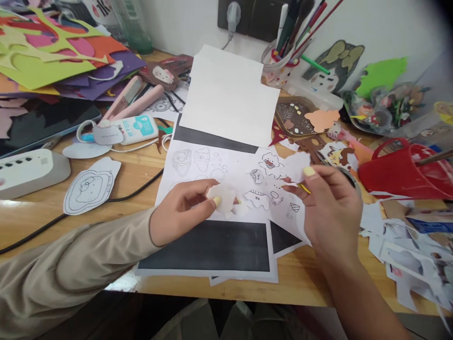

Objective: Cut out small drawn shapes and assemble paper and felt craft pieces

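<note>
My left hand (184, 208) pinches a small round white paper cutout (221, 196) just above a printed sheet of cartoon line drawings (208, 163). My right hand (329, 208) holds up another small white cutout (296, 166) between thumb and fingers, a little to the right of and apart from the first. A cut-out cartoon piece (256, 198) lies on the sheet between the two hands. A folded blank white paper (230, 94) rests on the far part of the sheet.
Coloured paper scraps (53, 52) pile up at the back left. A white cartoon cutout (90, 186) and a black cable (106, 200) lie at left. A pen cup (283, 61) stands behind; a red basket (403, 172) and white offcuts (406, 245) are at right.
</note>
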A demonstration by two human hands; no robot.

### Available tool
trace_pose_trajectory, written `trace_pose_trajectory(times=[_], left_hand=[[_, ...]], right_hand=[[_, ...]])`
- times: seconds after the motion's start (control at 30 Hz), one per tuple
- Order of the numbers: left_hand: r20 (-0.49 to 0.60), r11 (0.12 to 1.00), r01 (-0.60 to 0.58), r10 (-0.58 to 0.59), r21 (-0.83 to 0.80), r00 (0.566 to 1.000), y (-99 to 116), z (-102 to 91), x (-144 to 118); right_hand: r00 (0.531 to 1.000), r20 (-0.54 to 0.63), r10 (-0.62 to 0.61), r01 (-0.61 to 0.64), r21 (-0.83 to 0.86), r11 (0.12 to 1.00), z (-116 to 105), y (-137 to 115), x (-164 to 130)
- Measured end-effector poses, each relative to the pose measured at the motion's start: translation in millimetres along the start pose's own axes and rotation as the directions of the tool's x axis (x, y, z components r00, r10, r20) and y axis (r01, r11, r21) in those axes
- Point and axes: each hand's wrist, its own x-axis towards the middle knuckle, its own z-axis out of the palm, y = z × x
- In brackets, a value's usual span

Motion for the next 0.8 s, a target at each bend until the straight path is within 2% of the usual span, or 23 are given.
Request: trace_pose_trajectory(times=[0.1,0.17,0.23,0.33,0.4,0.47,0.53,0.6,0.73,0.8], left_hand=[[-0.042,0.999,0.036,-0.038,-0.04,0.998,-0.3,-2.4,2.8],[-0.073,0.992,0.084,-0.091,-0.095,0.993,-0.8,-4.9,5.9],[-0.093,0.983,0.122,-0.135,-0.135,0.986,-1.0,-8.1,9.5],[-0.104,0.979,0.164,-0.177,-0.123,0.979,-0.2,-12.6,14.1],[-0.108,0.983,0.164,-0.173,-0.087,0.979,0.2,-14.3,15.7],[-0.124,0.989,0.143,-0.147,-0.045,0.981,-0.1,-14.6,16.4],[-0.14,0.992,0.123,-0.124,-0.017,0.982,-0.6,-14.1,16.7],[-0.146,0.993,0.116,-0.116,-0.008,0.982,-1.0,-13.7,16.8],[-0.164,0.992,0.122,-0.117,0.021,0.98,-0.7,-13.7,17.1],[-0.165,0.992,0.123,-0.116,0.033,0.979,-1.1,-13.5,17.0]], right_hand=[[0.99,-0.038,-0.135,0.133,-0.036,0.99,-5.7,-7.0,8.5],[0.975,-0.024,-0.219,0.214,-0.132,0.968,-8.7,-13.4,7.9],[0.968,0.022,-0.249,0.246,-0.256,0.935,-12.1,-17.6,3.9],[0.941,0.187,-0.282,0.338,-0.468,0.816,-17.8,-15.7,-5.3],[0.886,0.343,-0.312,0.459,-0.551,0.697,-20.3,-9.3,-11.4],[0.822,0.49,-0.29,0.554,-0.567,0.61,-21.3,-1.5,-15.8],[0.781,0.584,-0.22,0.59,-0.578,0.563,-21.3,4.5,-17.0],[0.777,0.611,-0.152,0.579,-0.599,0.553,-21.4,7.4,-14.4],[0.812,0.579,-0.077,0.515,-0.647,0.562,-21.5,8.6,-2.8],[0.807,0.59,-0.034,0.502,-0.654,0.566,-20.5,10.0,2.3]])
